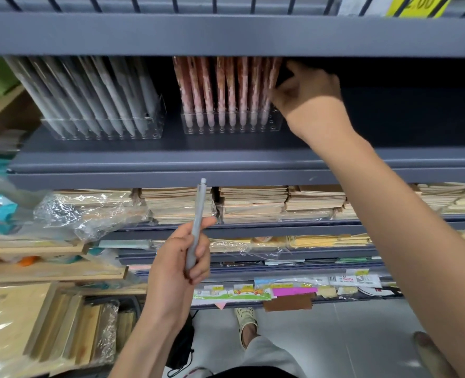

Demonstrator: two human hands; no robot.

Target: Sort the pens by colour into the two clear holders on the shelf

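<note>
The left hand (178, 266) grips one grey pen (196, 227) left to file, grey holder (103, 129) above; right hand (305, 91), fingers curled, touches the full-looking pink holder's (231, 124) pens.

- Two holders on the shelf (226, 156): left holder (103, 129), right holder (231, 124), pens standing in each.
- Notebook stacks (253, 203) on the shelf below.

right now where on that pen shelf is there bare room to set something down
Bare shelf lies right of the pink holder, past the right hand, plus the strip in front of both holders. Only a narrow gap separates it from the grey holder.
</note>
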